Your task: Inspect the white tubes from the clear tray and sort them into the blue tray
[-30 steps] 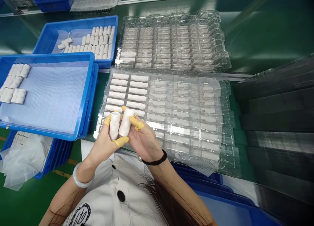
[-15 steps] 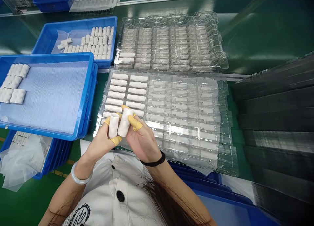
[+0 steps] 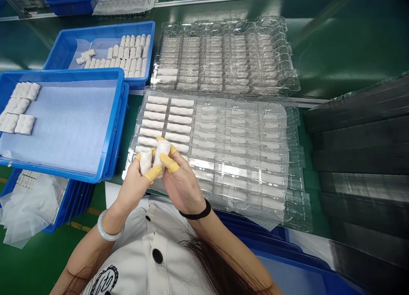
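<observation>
Yellow finger cots cover several fingertips of both my hands. My left hand [image 3: 136,180] is closed around a short white cylinder [image 3: 146,160], hollow at its upper end, and its thumb presses on the piece beside it. That second white cylinder [image 3: 162,150] stands tilted between the thumb and fingers of my right hand [image 3: 182,180]. Both hands are over the near left edge of a clear plastic tray [image 3: 207,103], whose two left columns hold white pieces [image 3: 179,119] lying on their sides. My hands cover the lower left slots.
On the left, a blue bin [image 3: 120,94] holds several white pieces [image 3: 24,124] on a lined sheet. Behind it another blue bin [image 3: 152,30] has rows of white cylinders. A second clear tray stack [image 3: 230,52] lies farther back. Dark stacked trays [image 3: 367,158] stand at right.
My left thumb has moved up and now touches the cylinder in my right hand. My right thumb has slid down a little, and both pieces sit slightly farther left.
</observation>
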